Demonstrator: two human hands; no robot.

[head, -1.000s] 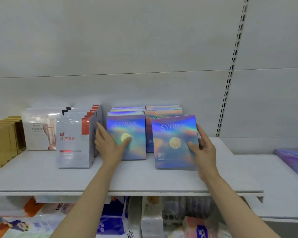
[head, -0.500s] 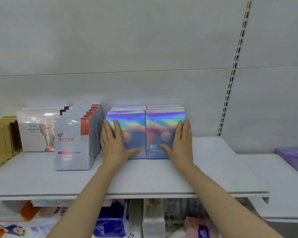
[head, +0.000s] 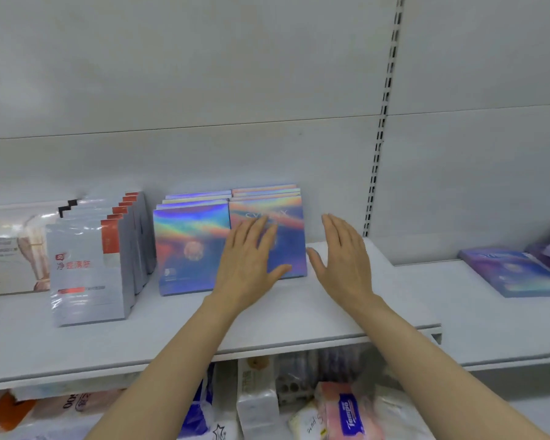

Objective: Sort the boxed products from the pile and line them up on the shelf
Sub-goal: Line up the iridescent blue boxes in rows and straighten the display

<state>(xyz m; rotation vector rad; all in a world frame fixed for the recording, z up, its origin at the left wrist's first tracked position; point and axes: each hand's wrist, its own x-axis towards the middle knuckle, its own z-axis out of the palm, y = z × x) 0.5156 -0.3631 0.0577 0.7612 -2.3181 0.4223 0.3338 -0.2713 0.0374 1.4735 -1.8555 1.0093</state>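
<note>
Two rows of iridescent boxes stand upright side by side on the white shelf (head: 299, 315). The left row's front box (head: 188, 249) stands free. My left hand (head: 248, 262) lies flat, fingers straight, in front of the right row's front box (head: 286, 223); whether it touches the box is unclear. My right hand (head: 343, 258) is open with straight fingers, just right of that box and apart from it. A pile of purple boxes (head: 515, 274) lies flat on the neighbouring shelf at the right.
Silver-and-red sachet packs (head: 89, 271) stand in a row left of the iridescent boxes, with white packs (head: 13, 249) further left. A slotted upright (head: 381, 122) divides the back wall. Tissue packs (head: 346, 411) fill the lower shelf.
The right box was pushed back level with the left row. Both hands have since shifted right: the left from the left box to the right box, the right off the box entirely.
</note>
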